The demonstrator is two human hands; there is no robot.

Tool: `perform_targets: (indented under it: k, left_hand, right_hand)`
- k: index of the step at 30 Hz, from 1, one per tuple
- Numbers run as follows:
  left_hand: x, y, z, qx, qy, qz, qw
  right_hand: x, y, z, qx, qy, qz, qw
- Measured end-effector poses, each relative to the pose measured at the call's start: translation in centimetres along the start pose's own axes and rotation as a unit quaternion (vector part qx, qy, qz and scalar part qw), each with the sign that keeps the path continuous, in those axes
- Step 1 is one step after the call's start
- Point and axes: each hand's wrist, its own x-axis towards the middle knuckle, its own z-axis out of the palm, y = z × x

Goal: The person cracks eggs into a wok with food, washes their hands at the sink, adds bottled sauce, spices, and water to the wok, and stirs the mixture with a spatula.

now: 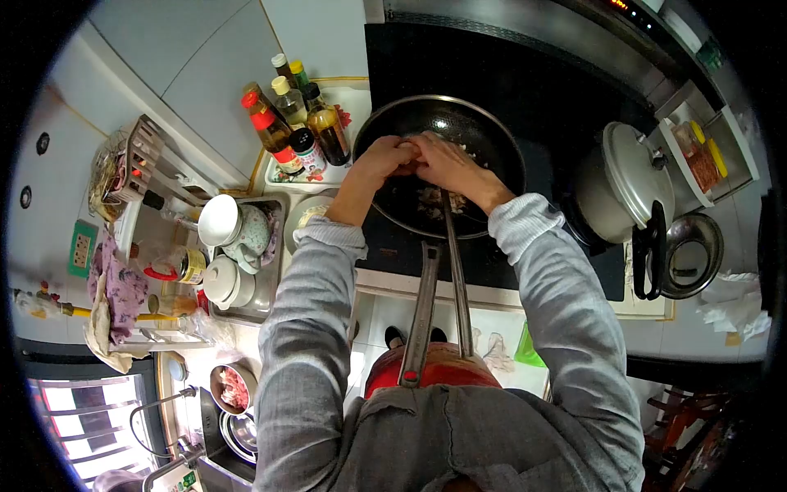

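Note:
A dark wok point(498, 142) sits on the black stove, with pieces of food point(438, 199) in its bottom. Over the wok, my left hand point(388, 161) and my right hand point(448, 166) meet at the fingertips. Their fingers are bent together around something small that I cannot make out. A metal utensil point(456, 279) leans in the wok, its long handle pointing towards my body beside the wok's own handle point(420, 316).
Sauce bottles point(328, 131) stand on a tray at the back left. Bowls point(220, 220) and a lidded pot fill a rack at the left. To the right are a pressure cooker point(627, 184) and a metal bowl point(693, 256). A bowl of meat point(233, 389) is near the sink.

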Motion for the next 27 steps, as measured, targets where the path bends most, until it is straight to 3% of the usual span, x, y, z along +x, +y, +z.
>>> perform_targets:
  k: [3, 12, 15, 18, 21, 25, 27]
  left_hand:
    - [1.6, -0.5, -0.8, 0.089, 0.015, 0.061, 0.994]
    - [-2.6, 5.9, 1.8, 0.238, 0.119, 0.091, 0.96]
    - [-2.1, 5.9, 0.5, 0.259, 0.059, 0.073, 0.961]
    - [-3.6, 6.1, 1.6, 0.248, 0.141, 0.126, 0.95]
    - [-4.2, 5.4, 1.7, 0.225, 0.129, 0.118, 0.958]
    - [-5.1, 4.1, 2.3, 0.236, 0.185, 0.124, 0.946]
    - [-4.9, 3.0, 2.2, 0.33, 0.229, 0.195, 0.895]
  right_hand:
    - [0.6, 0.2, -0.5, -0.051, -0.02, 0.001, 0.999]
    - [0.9, -2.3, -3.7, -0.082, -0.004, -0.008, 0.997]
    - [0.9, -3.4, -4.5, -0.076, 0.014, -0.02, 0.997]
    - [0.6, -4.4, -5.0, -0.081, 0.008, -0.023, 0.996]
    - [0.2, -5.1, -5.1, -0.093, -0.002, -0.016, 0.996]
    - [-0.5, -5.4, -5.0, -0.074, -0.015, -0.029, 0.997]
    - [-0.5, -4.6, -4.5, -0.046, -0.016, -0.055, 0.997]
